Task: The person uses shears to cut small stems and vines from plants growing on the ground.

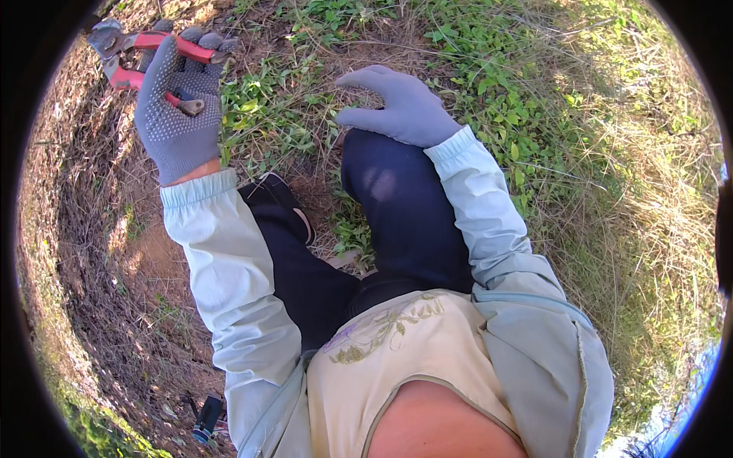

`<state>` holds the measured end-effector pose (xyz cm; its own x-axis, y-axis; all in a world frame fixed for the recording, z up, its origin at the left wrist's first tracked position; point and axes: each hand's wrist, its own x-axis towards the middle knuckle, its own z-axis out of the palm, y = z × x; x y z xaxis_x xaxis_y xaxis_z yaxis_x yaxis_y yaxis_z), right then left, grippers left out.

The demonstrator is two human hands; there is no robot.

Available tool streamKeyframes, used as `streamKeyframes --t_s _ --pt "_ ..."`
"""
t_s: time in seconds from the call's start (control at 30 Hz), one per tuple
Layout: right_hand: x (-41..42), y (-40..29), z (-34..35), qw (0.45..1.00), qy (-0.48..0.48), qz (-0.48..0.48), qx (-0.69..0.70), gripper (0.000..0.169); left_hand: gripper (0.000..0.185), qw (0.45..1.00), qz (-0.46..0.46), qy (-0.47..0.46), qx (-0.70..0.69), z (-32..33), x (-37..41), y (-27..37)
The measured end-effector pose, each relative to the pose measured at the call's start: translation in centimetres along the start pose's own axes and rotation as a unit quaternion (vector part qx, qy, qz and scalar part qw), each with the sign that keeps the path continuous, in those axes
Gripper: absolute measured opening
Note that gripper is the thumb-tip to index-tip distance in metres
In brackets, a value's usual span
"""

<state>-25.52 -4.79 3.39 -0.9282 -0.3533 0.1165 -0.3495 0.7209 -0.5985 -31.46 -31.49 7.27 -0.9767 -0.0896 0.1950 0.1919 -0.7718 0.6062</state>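
My left hand (183, 97), in a grey knit glove with white grip dots, is turned palm up at the upper left. It holds a pair of pruning shears (152, 41) with worn red handles. The handles are spread, and the metal head (105, 39) points to the far left. My right hand (401, 106), gloved in plain grey, is back side up by my bent right knee (389, 172). Its thumb and fingers are apart with nothing between them. Low green weeds (260, 106) grow on the ground between the two hands.
Dry grass (641, 229) and leafy plants (504, 97) cover the ground on the right. Brown soil and dead straw (114, 275) lie on the left. My dark shoe (280, 203) is between the arms. A small black-and-blue object (207, 421) lies at the lower left.
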Motion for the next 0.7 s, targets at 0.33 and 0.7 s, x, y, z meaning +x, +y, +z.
streamKeyframes --t_s 0.33,0.7 --pt "-5.3 16.2 11.2 0.947 -0.002 0.302 0.111 0.042 0.039 0.964 -0.193 -0.163 -0.080 3.8 -1.1 -6.3" --pt "-14.8 20.8 12.8 0.866 0.011 0.497 0.043 0.039 0.026 0.906 -0.394 -0.083 -0.133 9.5 -6.2 -12.7"
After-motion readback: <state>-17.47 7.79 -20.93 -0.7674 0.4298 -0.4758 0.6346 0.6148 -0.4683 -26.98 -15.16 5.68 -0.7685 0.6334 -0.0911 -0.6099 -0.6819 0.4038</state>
